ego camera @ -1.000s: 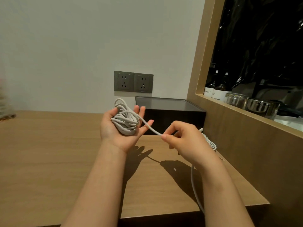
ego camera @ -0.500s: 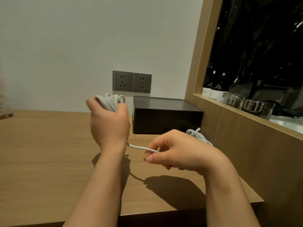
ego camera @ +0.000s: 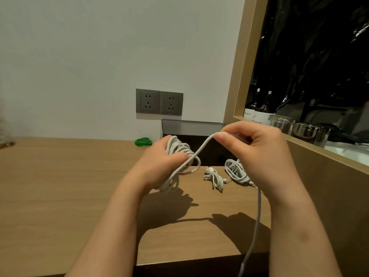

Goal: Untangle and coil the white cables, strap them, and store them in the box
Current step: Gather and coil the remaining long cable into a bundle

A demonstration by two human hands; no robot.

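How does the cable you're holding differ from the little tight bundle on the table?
The thick white cable coil sits in the left hand; the small white cable bundle lies on the wooden table. The coil is bigger, its strand running to the right hand; the bundle looks wound. Both are white.

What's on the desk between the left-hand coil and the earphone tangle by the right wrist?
Head view: a small bundled white cable lies on the desk there, apart from both the coil and the earphone tangle.

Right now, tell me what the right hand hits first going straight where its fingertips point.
Probably the coiled white cable gripped in the left hand; the right hand points leftward at it, though depth is unclear.
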